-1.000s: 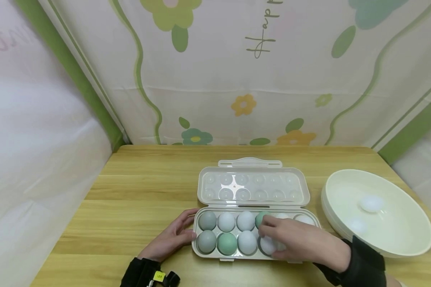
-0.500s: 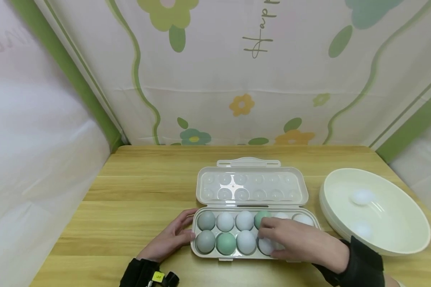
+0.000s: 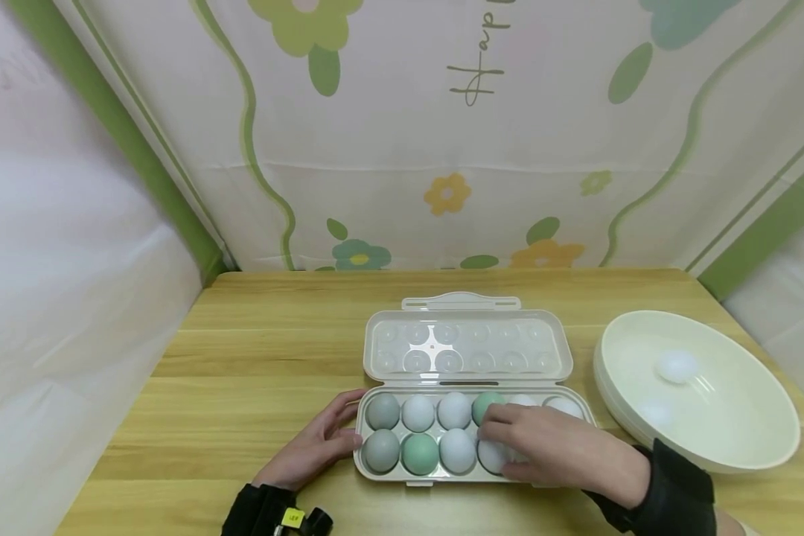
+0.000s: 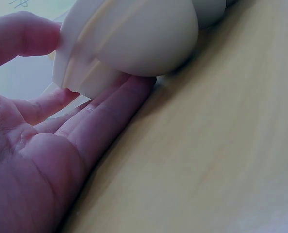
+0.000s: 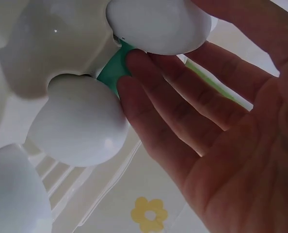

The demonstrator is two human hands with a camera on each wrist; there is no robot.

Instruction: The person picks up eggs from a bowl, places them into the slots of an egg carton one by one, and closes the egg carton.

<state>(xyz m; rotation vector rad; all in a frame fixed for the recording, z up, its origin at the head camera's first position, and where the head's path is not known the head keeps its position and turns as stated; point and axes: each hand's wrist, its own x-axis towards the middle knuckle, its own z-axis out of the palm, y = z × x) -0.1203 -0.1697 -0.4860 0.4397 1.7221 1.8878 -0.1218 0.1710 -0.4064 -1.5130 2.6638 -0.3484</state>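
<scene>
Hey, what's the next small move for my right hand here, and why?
I'd probably ease your right hand off the white egg between its thumb and fingers: that egg appears seated in line with its row, and your left hand holds the end of the egg carton. A neighbouring cup is empty, and another white egg lies in the bowl.

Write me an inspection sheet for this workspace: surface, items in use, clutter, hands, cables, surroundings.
Surface: wood-grain table, no spills visible.
Items in use: egg carton, lid open, with grey eggs, green eggs and white eggs; pale bowl to its right, at least one white egg inside.
Clutter: nothing seen.
Left hand: grips the carton's left end.
Right hand: holds a white egg in the front row, hiding slots there.
Cables: nothing seen.
Surroundings: flower-printed fabric behind the table.
</scene>
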